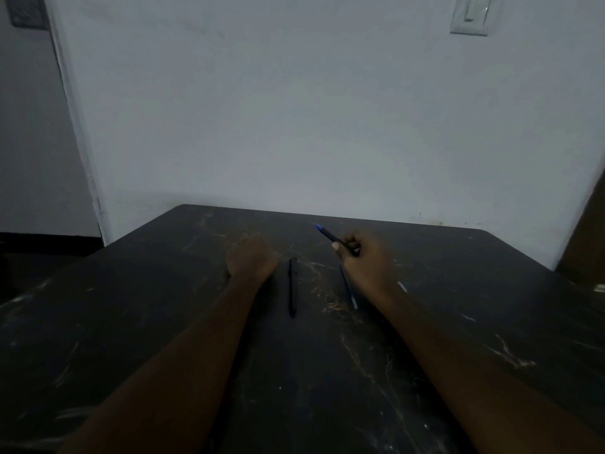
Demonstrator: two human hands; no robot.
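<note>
blue pen (327, 235) is pinched in the right grip (363, 260), above the bench (163, 306) right of the black pen (292, 286), its axis slanting away leftward. left grip (250, 258) lies curled, seemingly empty, just left of the black pen.

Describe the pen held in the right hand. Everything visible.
The pen is slender, with a dark barrel and a bright blue end, plastic by its look. The right hand grips its lower part, thumb and fingers curled round it, hiding that end. It is held above the dark table, tilted, blue end pointing up and to the left. Nothing else touches it. The dim light hides whether the blue end is cap or tip.
</note>
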